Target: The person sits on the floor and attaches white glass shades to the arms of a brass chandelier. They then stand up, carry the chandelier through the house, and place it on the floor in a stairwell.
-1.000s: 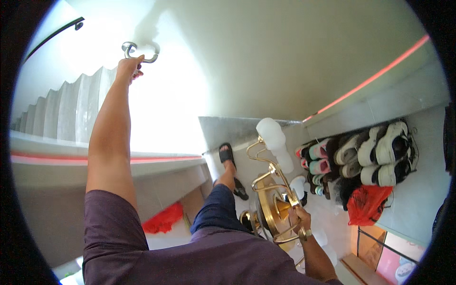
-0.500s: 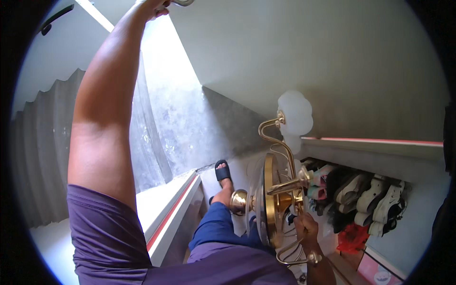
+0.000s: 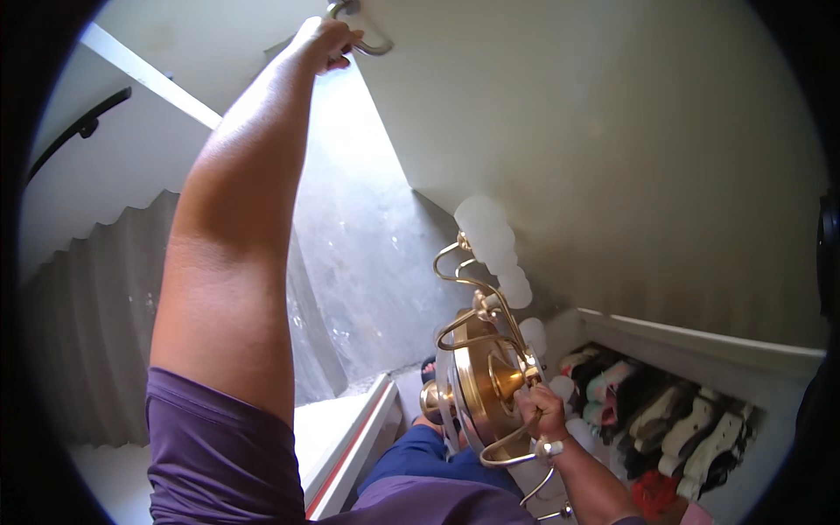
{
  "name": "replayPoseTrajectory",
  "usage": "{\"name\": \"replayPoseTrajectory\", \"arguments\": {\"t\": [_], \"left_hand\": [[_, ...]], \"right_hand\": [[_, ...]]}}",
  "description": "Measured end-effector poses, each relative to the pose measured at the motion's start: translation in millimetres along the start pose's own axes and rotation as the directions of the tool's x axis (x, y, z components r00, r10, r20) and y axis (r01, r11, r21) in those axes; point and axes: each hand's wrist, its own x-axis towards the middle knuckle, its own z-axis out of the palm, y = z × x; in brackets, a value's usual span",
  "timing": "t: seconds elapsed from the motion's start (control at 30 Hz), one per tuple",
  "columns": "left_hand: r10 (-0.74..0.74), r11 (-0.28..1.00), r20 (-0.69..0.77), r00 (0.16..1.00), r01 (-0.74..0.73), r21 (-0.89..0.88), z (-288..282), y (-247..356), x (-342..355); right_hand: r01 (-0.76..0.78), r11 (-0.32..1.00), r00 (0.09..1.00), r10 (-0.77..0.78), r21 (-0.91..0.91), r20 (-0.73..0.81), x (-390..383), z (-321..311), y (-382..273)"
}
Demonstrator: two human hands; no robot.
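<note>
My left arm reaches up and forward. At its end my left hand is closed around a curved metal door handle on a pale door. Lower down, my right hand grips a gold chandelier by its centre, beside the round brass body. The chandelier is tilted on its side, with curved brass arms spreading from it. White scalloped shades sit on the arms toward the door. A brass ball and a clear disc are on the side toward my legs.
Several pairs of shoes stand in a row at the right, with a red bag nearby. A white and red door frame edge runs at the lower left. Grey concrete floor and a corrugated grey panel lie beyond.
My left hand and the handle have come further into view. The chandelier has shifted left and turned somewhat in my right hand. The door edge now appears further right.
</note>
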Motion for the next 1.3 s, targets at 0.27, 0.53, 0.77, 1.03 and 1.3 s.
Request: {"name": "replayPoseTrajectory", "arguments": {"t": [0.27, 0.53, 0.77, 1.03, 1.3], "left_hand": [[-0.024, 0.996, 0.116, 0.993, 0.033, -0.08, -8.0, 37.5, 42.9], [0.198, 0.973, 0.359, 0.912, -0.138, -0.185, 43.1, 27.1, 173.3], [0.415, 0.906, 0.474, 0.777, -0.308, -0.289, 65.1, 76.4, 247.5], [0.493, 0.87, 0.542, 0.681, -0.378, -0.317, 111.8, 74.4, 238.7], [0.558, 0.827, 0.649, 0.517, -0.411, -0.383, 156.1, 129.7, 272.5]], "right_hand": [[0.122, 0.99, 0.99, -0.117, -0.066, 0.074, 125.5, 51.4, 7.2], [0.105, 0.986, 0.975, -0.077, -0.126, 0.207, 266.1, 169.9, -71.5], [-0.119, 0.993, 0.979, 0.12, -0.016, 0.165, 464.9, 268.6, -125.7], [-0.023, 0.913, 0.999, 0.007, 0.408, 0.041, 563.3, 395.4, -81.9], [0.0, 0.865, 0.998, -0.034, 0.501, 0.058, 736.8, 386.8, -169.2]]}}
